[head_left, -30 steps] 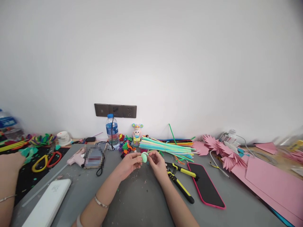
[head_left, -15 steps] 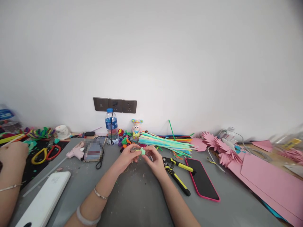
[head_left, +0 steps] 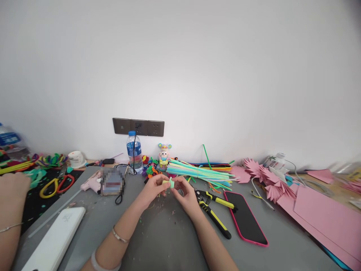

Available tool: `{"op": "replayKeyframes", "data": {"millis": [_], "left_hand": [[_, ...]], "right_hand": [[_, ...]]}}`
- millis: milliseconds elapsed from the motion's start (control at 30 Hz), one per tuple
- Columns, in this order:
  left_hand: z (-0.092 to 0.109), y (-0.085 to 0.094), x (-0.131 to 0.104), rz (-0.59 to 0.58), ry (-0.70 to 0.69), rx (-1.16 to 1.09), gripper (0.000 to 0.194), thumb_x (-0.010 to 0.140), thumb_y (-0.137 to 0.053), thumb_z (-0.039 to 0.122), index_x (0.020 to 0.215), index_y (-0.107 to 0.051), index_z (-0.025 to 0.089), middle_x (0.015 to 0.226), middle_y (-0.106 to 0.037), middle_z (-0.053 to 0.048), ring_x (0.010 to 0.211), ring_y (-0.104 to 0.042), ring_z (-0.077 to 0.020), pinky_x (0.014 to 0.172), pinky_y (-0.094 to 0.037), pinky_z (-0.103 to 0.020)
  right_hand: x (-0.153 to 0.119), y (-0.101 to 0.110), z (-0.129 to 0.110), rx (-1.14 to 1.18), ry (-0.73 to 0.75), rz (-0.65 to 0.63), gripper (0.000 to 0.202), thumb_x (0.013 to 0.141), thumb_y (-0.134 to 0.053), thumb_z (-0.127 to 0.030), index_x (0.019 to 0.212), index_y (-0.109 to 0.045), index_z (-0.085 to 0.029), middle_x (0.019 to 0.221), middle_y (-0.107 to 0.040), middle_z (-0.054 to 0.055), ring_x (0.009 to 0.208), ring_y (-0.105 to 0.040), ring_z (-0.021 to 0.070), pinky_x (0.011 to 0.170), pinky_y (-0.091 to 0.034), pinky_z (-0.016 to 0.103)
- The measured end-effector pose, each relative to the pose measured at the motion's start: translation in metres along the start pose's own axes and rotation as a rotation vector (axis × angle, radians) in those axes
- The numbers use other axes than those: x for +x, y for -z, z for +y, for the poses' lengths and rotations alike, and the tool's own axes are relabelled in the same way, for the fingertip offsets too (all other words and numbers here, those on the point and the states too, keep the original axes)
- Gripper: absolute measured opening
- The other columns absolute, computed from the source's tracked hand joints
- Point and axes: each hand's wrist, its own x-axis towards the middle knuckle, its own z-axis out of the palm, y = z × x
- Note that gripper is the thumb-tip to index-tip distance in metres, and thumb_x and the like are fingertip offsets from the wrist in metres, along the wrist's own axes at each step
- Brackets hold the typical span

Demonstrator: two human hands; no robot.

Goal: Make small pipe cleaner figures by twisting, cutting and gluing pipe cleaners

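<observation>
In the middle of the head view, a small mint-green and yellow coil [head_left: 171, 183], looking like wound pipe cleaner, sits between my fingertips. My left hand [head_left: 152, 192] pinches its yellow side with thumb and forefinger. From the other side, the bent fingers and thumb of my right hand [head_left: 186, 192] close on the green part. Part of the coil is hidden by the fingers. Just behind lies a bundle of pipe cleaners [head_left: 199, 171] in pale green, blue and yellow. Black-and-yellow pliers [head_left: 214, 214] lie open beside my right wrist.
A phone [head_left: 246, 218] and pink paper sheets [head_left: 329, 216] lie right. To the left are a white box-like device [head_left: 55, 241], a pink glue gun [head_left: 92, 183] and scissors [head_left: 58, 186]. A water bottle [head_left: 134, 152] and a figurine [head_left: 164, 156] stand behind. Another person's arm [head_left: 11, 203] reaches in at far left.
The view has shifted slightly, so most things appear a little lower and farther right. Both hands stay on the coil, with the right fingers slightly rearranged around it.
</observation>
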Motion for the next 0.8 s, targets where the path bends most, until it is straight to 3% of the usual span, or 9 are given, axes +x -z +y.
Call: {"op": "replayKeyframes", "data": {"millis": [200, 367, 800], "left_hand": [[0.009, -0.006, -0.003, 0.010, -0.008, -0.023, 0.039, 0.065, -0.079, 0.044, 0.087, -0.063, 0.015, 0.067, -0.061, 0.003, 0.052, -0.055, -0.0091, 0.046, -0.037, -0.019], [0.008, -0.001, -0.002, -0.037, -0.020, -0.027, 0.039, 0.065, -0.080, 0.041, 0.090, -0.065, 0.015, 0.067, -0.063, 0.001, 0.054, -0.056, -0.0103, 0.044, -0.033, -0.018], [0.005, 0.001, -0.002, -0.014, -0.079, 0.023, 0.034, 0.067, -0.079, 0.035, 0.092, -0.067, 0.015, 0.066, -0.062, 0.000, 0.051, -0.052, -0.0099, 0.043, -0.035, -0.018]], "right_hand": [[0.002, -0.001, 0.000, 0.052, -0.029, 0.015, 0.018, 0.081, -0.064, -0.033, 0.094, -0.058, -0.022, 0.086, -0.058, 0.002, 0.070, -0.053, 0.0156, 0.065, -0.046, 0.028], [0.003, 0.000, 0.002, 0.115, -0.091, 0.000, 0.024, 0.078, -0.067, -0.040, 0.090, -0.056, -0.023, 0.079, -0.056, 0.000, 0.066, -0.051, 0.0148, 0.061, -0.045, 0.026], [0.002, 0.001, 0.002, 0.286, -0.174, -0.025, 0.029, 0.075, -0.071, -0.045, 0.090, -0.058, -0.023, 0.082, -0.059, 0.002, 0.074, -0.057, 0.0178, 0.067, -0.049, 0.028]]}}
